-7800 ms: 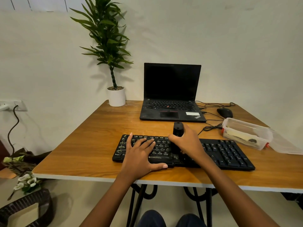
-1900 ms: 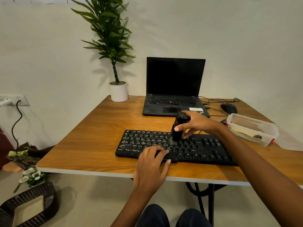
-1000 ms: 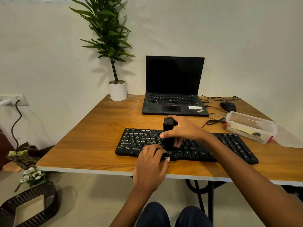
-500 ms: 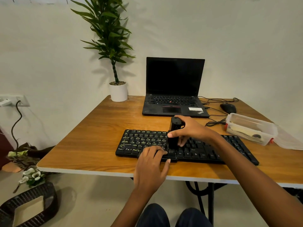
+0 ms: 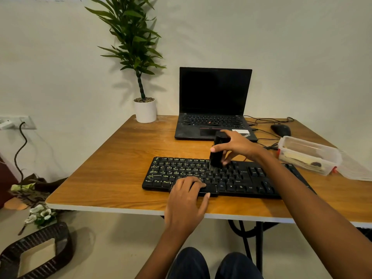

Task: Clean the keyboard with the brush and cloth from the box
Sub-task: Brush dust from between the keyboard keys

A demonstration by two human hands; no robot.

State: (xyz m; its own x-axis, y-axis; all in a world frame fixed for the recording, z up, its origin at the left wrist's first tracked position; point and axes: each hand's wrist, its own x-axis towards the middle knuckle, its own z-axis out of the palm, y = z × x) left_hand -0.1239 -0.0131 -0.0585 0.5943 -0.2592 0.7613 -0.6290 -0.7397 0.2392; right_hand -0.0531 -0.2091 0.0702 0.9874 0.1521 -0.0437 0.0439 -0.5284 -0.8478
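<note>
Keyboard (image 5: 237,178) lies on wooden table (image 5: 120,168) by pale wall (image 5: 302,47); right hand (image 5: 237,147) grips brush (image 5: 216,158), left hand (image 5: 186,200) rests on keyboard.

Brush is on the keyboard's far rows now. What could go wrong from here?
The brush in the right hand works close to the open laptop; forward strokes may flick dust onto it. Only the left hand steadies the keyboard, at its front edge, so a hard stroke could swing its right end toward the box.

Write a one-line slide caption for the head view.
Right hand holds brush on keyboard; left hand rests on its front edge.
</note>
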